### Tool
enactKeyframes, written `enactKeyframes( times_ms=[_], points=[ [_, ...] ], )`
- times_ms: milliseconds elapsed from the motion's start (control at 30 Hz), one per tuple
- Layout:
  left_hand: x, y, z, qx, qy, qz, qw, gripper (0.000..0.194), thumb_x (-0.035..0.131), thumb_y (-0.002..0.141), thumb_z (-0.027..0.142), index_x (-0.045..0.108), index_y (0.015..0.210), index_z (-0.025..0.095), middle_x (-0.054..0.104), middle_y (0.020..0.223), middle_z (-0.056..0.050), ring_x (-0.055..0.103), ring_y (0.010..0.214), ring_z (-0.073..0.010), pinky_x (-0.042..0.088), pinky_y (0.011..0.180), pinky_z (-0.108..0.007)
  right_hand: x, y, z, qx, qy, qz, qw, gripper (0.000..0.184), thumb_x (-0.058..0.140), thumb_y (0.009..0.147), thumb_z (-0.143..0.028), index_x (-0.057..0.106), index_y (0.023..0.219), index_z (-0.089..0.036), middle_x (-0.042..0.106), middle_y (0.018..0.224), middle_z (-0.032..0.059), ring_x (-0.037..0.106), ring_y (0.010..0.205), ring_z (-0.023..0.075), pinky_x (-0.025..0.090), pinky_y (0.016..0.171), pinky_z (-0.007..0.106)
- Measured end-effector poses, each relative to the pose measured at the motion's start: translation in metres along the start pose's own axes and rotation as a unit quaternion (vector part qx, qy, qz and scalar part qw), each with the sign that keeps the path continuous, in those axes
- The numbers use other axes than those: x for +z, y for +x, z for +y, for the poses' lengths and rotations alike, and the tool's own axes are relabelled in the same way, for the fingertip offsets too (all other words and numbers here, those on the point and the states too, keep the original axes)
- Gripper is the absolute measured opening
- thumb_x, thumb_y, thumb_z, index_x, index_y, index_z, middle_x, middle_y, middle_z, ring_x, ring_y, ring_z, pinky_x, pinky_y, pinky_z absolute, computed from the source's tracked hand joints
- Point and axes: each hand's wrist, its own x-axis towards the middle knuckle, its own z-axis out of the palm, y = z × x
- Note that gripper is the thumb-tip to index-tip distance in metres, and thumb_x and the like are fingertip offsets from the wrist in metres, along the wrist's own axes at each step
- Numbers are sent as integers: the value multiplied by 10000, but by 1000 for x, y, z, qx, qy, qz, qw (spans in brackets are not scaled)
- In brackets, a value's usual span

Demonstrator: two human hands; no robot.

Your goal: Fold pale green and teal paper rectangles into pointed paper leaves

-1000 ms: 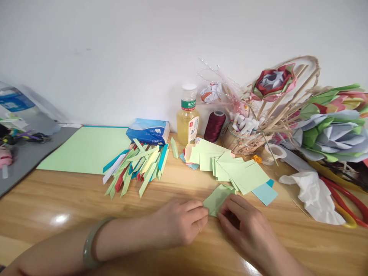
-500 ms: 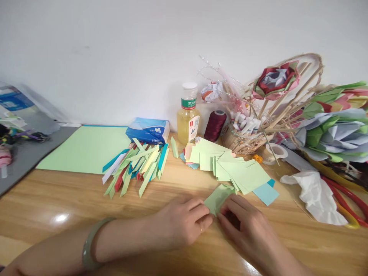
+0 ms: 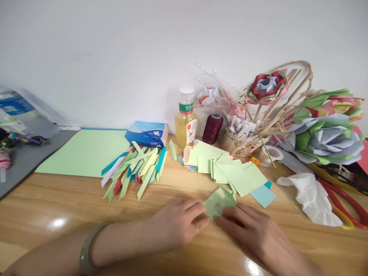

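Observation:
A small piece of light green paper [image 3: 220, 201] lies on the wooden table between my hands, its upper right edge bent up and a crease showing. My left hand [image 3: 184, 222] has curled fingers at the paper's lower left side, pinching it there. At the lower right edge, my right hand [image 3: 251, 230] grips the paper between thumb and fingers, covering that corner. Just beyond lies a fanned stack of green paper squares [image 3: 243, 176], with a light blue piece [image 3: 263, 196] under its right end.
Folded paper strips [image 3: 135, 172] are heaped left of centre, before a blue tissue pack [image 3: 146, 134]. Behind stand a bottle [image 3: 186, 122], a maroon thread spool [image 3: 212, 128] and a basket [image 3: 243, 143]. Rightward are crumpled tissue [image 3: 310, 199], red-handled scissors [image 3: 345, 199] and paper flowers [image 3: 330, 138].
My right hand has shifted slightly right and down along the paper, and more of the sheet's face shows. My left hand stays at its side. The view has tilted a little.

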Motion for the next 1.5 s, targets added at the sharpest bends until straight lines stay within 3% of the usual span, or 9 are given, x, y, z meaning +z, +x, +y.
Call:
enactKeyframes(
  times_ms=[233,333,433,533,700,1000,1133,1367,1500],
  points=[
    [-10,4,-5,2,45,18,999,103,496,936,253,575,962,193,560,932,-34,521,915,-190,448,840,-347,-7,5,-16,-23,16,-67,997,298,376,882,-92,591,1081,-149,609,814,70,555,710,193,459,599,310],
    [-11,4,-3,-14,51,-3,999,126,490,934,223,566,1021,171,559,973,-53,514,966,-202,462,825,-330,-10,12,-33,17,31,-65,997,273,487,875,-200,582,1127,-158,643,927,68,585,822,208,499,719,321],
    [-8,3,0,-6,15,-7,1000,135,447,953,213,568,991,165,568,991,-48,519,964,-175,453,850,-302,-13,16,-42,33,37,-60,997,431,606,825,-325,544,1211,-143,642,1068,93,588,932,233,499,805,330],
    [-8,3,1,14,-14,9,1000,181,412,970,204,578,912,165,586,913,-31,541,884,-141,447,844,-285,-12,14,-36,35,85,-50,995,238,536,879,-285,605,1087,-192,664,977,57,606,867,196,506,753,296],
    [-14,4,-7,87,-12,47,995,183,417,961,148,594,1002,123,647,966,-37,552,945,-164,425,896,-325,-2,8,-11,180,68,69,979,215,406,942,-258,613,986,-217,643,879,52,617,773,178,500,643,296],
    [-16,3,-19,122,11,34,992,254,380,980,171,589,1122,155,625,1184,-17,494,1137,-187,326,1045,-387,10,11,-10,276,88,27,957,91,522,875,-277,594,832,-242,613,758,-8,603,633,153,453,519,264],
    [-15,1,-19,126,18,34,991,262,385,973,168,592,1134,160,620,1203,-15,487,1162,-197,338,1043,-400,11,11,-12,255,92,53,961,90,505,886,-248,582,844,-226,605,740,-6,589,615,142,446,516,252],
    [-16,1,-19,125,21,34,991,242,417,964,169,599,1124,170,643,1149,-1,495,1159,-197,338,1051,-405,9,7,-9,76,23,89,993,203,429,919,-145,624,880,-182,604,758,38,563,689,159,447,601,267],
    [-16,2,-17,123,21,37,991,222,441,954,162,599,1111,158,645,1128,-13,497,1159,-190,331,1056,-403,8,4,-10,40,-3,71,997,218,414,929,-132,631,916,-148,595,778,59,542,718,178,440,605,286]
  ],
)
